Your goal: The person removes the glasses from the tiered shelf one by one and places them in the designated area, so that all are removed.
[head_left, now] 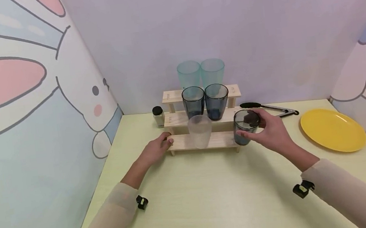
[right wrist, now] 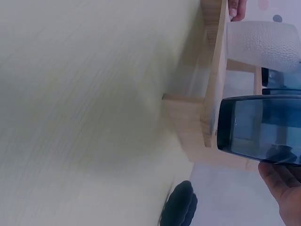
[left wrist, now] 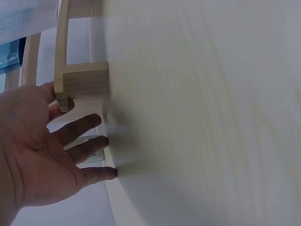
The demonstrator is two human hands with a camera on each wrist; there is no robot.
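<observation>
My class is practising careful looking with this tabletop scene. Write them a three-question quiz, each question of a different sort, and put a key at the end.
1. Multiple choice: How many pale teal cups stand on the top tier of the wooden rack?
a) one
b) two
c) three

2. True or false: The yellow plate stands on the wooden rack.

3. Open question: What does the right hand hold, and where?

Key:
1. b
2. False: the yellow plate lies on the table, to the right of the rack.
3. A dark cup, at the right end of the bottom tier.
</observation>
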